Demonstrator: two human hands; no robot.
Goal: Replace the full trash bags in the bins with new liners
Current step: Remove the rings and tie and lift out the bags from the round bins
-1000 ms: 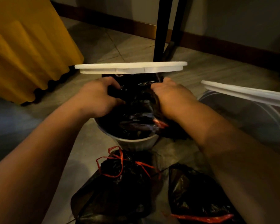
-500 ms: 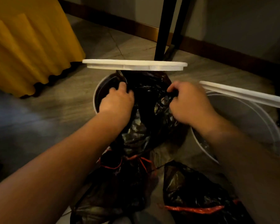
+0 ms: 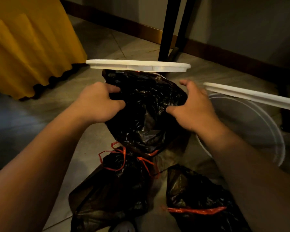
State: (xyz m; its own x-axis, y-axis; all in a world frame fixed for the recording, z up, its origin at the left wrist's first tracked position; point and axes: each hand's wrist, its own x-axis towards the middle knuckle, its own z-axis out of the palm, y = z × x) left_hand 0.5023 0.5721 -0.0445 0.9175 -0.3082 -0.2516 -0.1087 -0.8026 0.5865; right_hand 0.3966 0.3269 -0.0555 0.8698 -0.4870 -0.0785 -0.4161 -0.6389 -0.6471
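The black crinkled plastic liner (image 3: 146, 104) sits bunched below the raised white round lid (image 3: 137, 66). The left hand (image 3: 97, 102) pinches its edge with curled fingers; the right hand (image 3: 194, 104) is spread, holding nothing. Regrip right, then stretch the hem evenly outward.

Both our bare forearms reach forward. Our left hand (image 3: 99, 102) pinches the black liner (image 3: 146, 106) with curled fingers; our right hand (image 3: 194, 106) is spread, fingers loosely bent.
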